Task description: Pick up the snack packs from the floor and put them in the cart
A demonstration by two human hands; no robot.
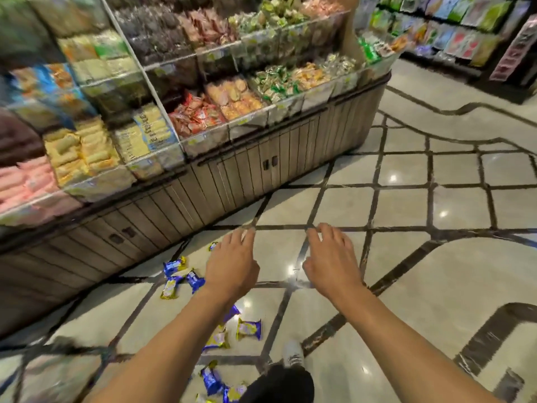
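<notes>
Blue-and-gold snack packs [180, 276] lie scattered on the glossy tiled floor [406, 286] beside the display counter [232, 175]. The left hand [232, 267] and right hand [331, 264], fingers spread and empty, hover above the floor.

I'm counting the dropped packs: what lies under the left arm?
Under the left arm, blue-and-yellow snack packs poke out on the floor. Any packs directly beneath the arm are covered, so the count stays uncertain.

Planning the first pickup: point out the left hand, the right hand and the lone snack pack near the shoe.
left hand [232, 266], head view, back of hand.
right hand [331, 263], head view, back of hand.
snack pack [248, 329], head view, wrapper's middle.
</notes>
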